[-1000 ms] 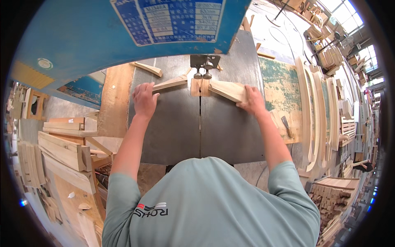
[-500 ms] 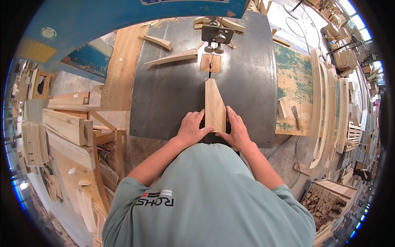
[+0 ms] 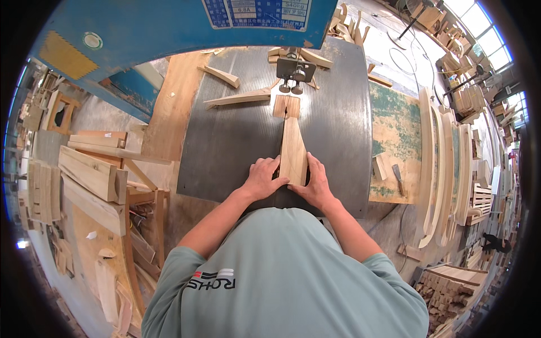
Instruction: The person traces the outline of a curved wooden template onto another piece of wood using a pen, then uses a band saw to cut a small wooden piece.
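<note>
A tapered wooden block (image 3: 292,152) lies flat on the dark ribbed table (image 3: 231,138) of a bandsaw, narrow end pointing away from me. A curved line is marked on its top face. My left hand (image 3: 263,179) is closed on the near left side, thumb along the near end. From the right, my right hand (image 3: 314,183) grips the near right corner, fingers on the side and thumb at the end. The block's tip reaches the wooden insert (image 3: 285,106) around the blade slot, below the metal blade guide (image 3: 295,69). The blade itself is hard to make out.
The blue bandsaw frame (image 3: 169,28) arches over the far left. Curved offcuts (image 3: 239,98) lie on the table's far part. At right, a scraper (image 3: 399,179) rests on a worn board beside long curved wooden pieces (image 3: 431,169). Stacked timber (image 3: 87,172) stands at left.
The block has slid forward, its tip now at the insert by the blade slot. Both hands have kept their grip and moved with it. The view has tilted slightly.
</note>
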{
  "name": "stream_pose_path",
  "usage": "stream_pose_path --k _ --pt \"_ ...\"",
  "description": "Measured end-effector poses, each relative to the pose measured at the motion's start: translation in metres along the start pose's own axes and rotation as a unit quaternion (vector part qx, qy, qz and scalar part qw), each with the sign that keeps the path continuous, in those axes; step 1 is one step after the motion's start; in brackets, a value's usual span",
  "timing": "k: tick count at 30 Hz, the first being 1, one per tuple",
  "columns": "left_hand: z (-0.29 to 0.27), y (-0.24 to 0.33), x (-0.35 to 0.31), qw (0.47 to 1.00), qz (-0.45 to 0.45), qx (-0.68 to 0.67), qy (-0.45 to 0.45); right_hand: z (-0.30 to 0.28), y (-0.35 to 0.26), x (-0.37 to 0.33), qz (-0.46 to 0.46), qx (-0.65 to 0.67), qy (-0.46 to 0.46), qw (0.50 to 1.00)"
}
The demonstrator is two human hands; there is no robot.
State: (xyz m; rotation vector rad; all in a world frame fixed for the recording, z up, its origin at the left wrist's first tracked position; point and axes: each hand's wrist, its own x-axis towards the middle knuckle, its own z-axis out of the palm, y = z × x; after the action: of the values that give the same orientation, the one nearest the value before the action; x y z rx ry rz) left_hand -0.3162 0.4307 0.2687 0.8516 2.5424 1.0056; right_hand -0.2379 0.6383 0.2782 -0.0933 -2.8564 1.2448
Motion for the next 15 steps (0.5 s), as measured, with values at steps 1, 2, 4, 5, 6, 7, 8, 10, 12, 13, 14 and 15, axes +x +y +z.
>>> stream_pose_path --k 1,2,4,5,6,7,8,10,12,13,14,15 --pt "0.0 -0.001 -0.001 1.0 0.0 0.0 0.0 0.001 -0.001 0.0 -0.003 -0.001 0.011 1.0" --pt "0.001 -0.001 -0.002 1.0 0.008 0.002 0.004 0.002 -0.002 0.001 -0.007 -0.001 0.022 1.0" --pt "0.002 -0.001 -0.004 1.0 0.021 0.004 0.01 0.002 -0.002 0.001 -0.006 0.018 0.022 1.0" --pt "0.003 -0.003 -0.003 1.0 0.023 0.007 0.014 0.002 -0.001 0.001 -0.004 0.028 0.022 0.999" --pt "0.005 -0.005 -0.002 0.999 0.025 0.009 0.019 0.0 -0.001 0.003 -0.004 0.034 0.018 0.999" --pt "0.005 -0.004 0.0 0.999 0.026 0.01 0.023 -0.001 -0.001 0.004 -0.004 0.04 0.014 0.999" --pt "0.005 -0.004 0.001 0.999 0.025 0.013 0.021 -0.003 0.0 0.005 -0.003 0.045 0.011 0.999" --pt "0.006 -0.001 0.003 0.999 0.022 0.017 0.018 -0.005 0.004 0.008 -0.004 0.048 0.011 0.999" --pt "0.006 0.001 0.006 0.999 0.023 0.02 0.024 -0.009 0.005 0.01 -0.002 0.049 0.01 0.999" --pt "0.007 0.0 0.006 0.999 0.019 0.021 0.026 -0.009 0.005 0.011 0.002 0.051 0.006 0.999" --pt "0.008 -0.001 0.007 0.999 0.02 0.018 0.029 -0.009 0.006 0.013 0.006 0.054 0.002 0.999" --pt "0.009 -0.003 0.007 0.999 0.02 0.016 0.032 -0.008 0.007 0.014 0.005 0.055 0.003 0.998"
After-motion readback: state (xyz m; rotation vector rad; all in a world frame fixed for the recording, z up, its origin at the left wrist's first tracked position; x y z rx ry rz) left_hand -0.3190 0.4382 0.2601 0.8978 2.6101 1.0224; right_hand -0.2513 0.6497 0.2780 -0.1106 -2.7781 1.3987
